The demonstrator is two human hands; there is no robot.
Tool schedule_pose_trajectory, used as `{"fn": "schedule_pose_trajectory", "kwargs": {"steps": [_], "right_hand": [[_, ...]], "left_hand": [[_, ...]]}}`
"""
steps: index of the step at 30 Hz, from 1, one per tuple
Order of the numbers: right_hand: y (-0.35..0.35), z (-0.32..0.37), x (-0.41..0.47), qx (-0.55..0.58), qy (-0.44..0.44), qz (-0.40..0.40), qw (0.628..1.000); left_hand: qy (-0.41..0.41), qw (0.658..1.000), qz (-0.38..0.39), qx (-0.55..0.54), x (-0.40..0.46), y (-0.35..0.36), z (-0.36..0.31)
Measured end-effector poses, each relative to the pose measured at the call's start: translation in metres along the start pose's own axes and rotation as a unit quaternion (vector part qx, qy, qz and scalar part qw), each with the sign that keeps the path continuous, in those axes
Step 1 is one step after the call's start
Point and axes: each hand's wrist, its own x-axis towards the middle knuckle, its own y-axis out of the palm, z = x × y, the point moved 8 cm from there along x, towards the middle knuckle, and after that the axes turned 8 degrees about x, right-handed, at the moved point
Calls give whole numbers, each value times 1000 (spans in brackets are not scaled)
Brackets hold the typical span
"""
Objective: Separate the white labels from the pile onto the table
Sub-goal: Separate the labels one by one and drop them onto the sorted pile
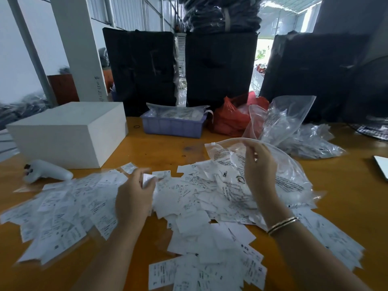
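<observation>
A wide pile of white printed labels (pixel 195 198) covers the middle of the orange table (pixel 163 148). My left hand (pixel 134 196) is over the pile's left half, blurred, and pinches a small white label (pixel 148 179) between thumb and fingers. My right hand (pixel 259 171) is raised over the pile's right side and grips the rim of a clear zip bag (pixel 289 177) with black print, which lies partly on the labels. More labels spread toward the near edge (pixel 201 269) and to the far left (pixel 54 215).
A white foam box (pixel 69 131) and a white handheld device (pixel 45 171) sit at the left. Behind the pile are a lilac tray (pixel 174 127), a red bag (pixel 233 118), clear plastic bags (pixel 304 133) and tall black-wrapped bundles (pixel 218 68).
</observation>
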Motion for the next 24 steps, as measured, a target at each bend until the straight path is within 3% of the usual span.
{"fn": "schedule_pose_trajectory", "kwargs": {"steps": [4, 7, 9, 12, 17, 22, 24], "right_hand": [[2, -51, 11, -163, 119, 107, 973], [15, -79, 4, -340, 155, 250, 893], [18, -84, -1, -387, 151, 276, 867], [16, -80, 3, -356, 131, 219, 899], [3, -53, 5, -254, 53, 96, 961], [15, 11, -13, -49, -121, 66, 989], [29, 23, -28, 25, -110, 91, 989]], "left_hand": [[-19, 988, -26, 151, 5, -3, 14], [-20, 976, -14, 215, 7, -1, 16], [33, 979, -21, 202, 5, 1, 3], [136, 977, -10, 163, -5, 11, -21], [223, 969, 74, 79, -20, 28, -42], [186, 963, 179, -75, -28, 42, -49], [142, 954, 222, -140, -30, 44, -48]]}}
